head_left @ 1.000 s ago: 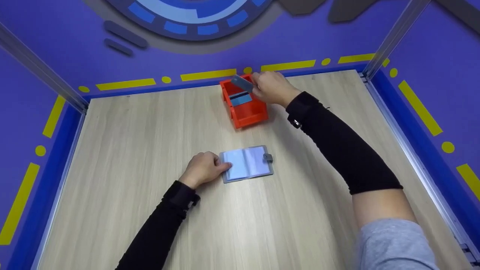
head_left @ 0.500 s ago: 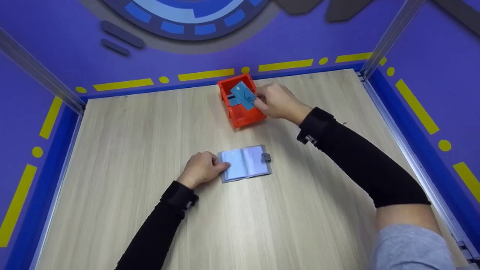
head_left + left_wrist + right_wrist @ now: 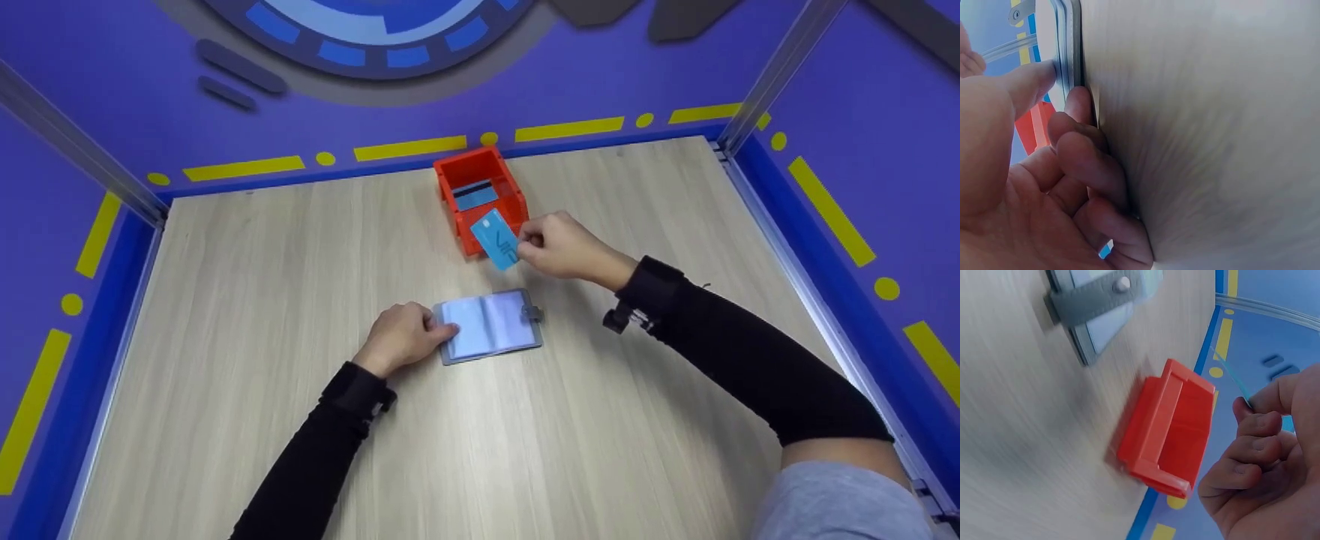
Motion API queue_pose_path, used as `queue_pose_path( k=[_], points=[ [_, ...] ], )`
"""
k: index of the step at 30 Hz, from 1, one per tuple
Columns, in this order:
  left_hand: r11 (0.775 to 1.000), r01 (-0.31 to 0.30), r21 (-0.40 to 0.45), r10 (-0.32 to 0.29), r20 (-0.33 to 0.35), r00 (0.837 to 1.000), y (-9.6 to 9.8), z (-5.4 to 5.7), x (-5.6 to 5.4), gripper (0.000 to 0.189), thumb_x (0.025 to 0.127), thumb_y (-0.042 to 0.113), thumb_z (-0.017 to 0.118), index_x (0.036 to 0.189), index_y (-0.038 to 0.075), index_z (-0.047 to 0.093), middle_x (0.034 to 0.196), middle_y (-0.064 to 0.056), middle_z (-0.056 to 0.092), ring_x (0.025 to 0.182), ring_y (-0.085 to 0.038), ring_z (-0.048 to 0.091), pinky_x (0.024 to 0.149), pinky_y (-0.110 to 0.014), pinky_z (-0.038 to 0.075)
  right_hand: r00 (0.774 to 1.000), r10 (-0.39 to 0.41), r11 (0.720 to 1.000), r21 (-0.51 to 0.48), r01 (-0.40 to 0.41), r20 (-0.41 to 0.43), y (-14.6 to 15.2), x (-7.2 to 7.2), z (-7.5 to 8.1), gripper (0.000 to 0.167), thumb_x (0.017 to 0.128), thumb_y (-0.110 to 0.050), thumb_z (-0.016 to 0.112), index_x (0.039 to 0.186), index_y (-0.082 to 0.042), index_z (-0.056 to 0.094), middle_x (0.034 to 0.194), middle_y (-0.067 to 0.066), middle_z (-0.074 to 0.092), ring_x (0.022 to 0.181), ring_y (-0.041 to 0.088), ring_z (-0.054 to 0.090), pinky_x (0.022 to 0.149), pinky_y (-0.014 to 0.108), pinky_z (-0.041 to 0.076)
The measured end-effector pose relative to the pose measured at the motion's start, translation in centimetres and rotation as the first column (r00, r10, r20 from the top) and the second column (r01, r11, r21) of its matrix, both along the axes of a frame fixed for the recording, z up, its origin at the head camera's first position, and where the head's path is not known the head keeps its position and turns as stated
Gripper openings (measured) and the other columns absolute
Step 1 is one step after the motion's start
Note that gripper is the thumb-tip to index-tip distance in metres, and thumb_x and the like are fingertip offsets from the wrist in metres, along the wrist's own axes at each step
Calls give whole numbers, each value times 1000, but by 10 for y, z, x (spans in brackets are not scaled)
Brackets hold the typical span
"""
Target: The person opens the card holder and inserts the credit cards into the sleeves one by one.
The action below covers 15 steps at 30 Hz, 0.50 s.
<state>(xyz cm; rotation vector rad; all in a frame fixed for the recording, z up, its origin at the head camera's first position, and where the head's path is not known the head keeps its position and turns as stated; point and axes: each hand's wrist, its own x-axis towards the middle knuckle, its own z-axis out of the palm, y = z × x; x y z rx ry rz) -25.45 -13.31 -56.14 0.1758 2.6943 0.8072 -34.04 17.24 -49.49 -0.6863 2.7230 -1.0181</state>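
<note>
My right hand [image 3: 566,244] pinches a blue card [image 3: 495,238] printed "VIP" by its edge, thumb against curled fingers. The card hangs in the air and overlaps the front of the red bin [image 3: 512,184] in the head view; the right wrist view shows it edge-on. Another blue card [image 3: 475,196] with a black stripe lies in the bin. An open card holder [image 3: 491,326] with clear sleeves and a grey cover lies on the table. My left hand [image 3: 397,337] pinches its left edge, thumb on the sleeves and index fingertip [image 3: 1079,101] at the cover's edge.
A grey snap strap [image 3: 1095,295] sticks out from the holder's right side. The bin stands near the back of the wooden table [image 3: 300,255]. Blue-purple panels [image 3: 375,120] with yellow marks enclose the back and both sides.
My right hand has drawn the VIP card up out of the bin and toward the card holder, turning its printed face into view. The left hand keeps its place on the holder.
</note>
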Motion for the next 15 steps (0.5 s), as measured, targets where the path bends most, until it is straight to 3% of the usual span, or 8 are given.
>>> queue_pose_path(
  k=[7, 15],
  points=[
    [1000, 3, -19, -3, -12, 1000, 1, -1, 0, 56, 98, 53, 80, 62, 20, 51, 60, 8, 40, 62, -15, 44, 60, -30, 28, 993, -12, 999, 44, 7, 118, -3, 20, -11, 20, 98, -17, 61, 80, -13, 68, 68, -4, 46, 63, 17, 48, 58, 30, 33],
    [1000, -3, -20, 3, -6, 1000, 1, 0, 1, 56, 98, 53, 80, 65, 20, 51, 62, 7, 41, 63, -15, 44, 60, -31, 28, 967, -64, 991, 133, 32, 246, -7, 34, -23, 29, 97, -22, 62, 68, -19, 58, 63, -7, 44, 60, 15, 47, 57, 31, 33]
  ],
)
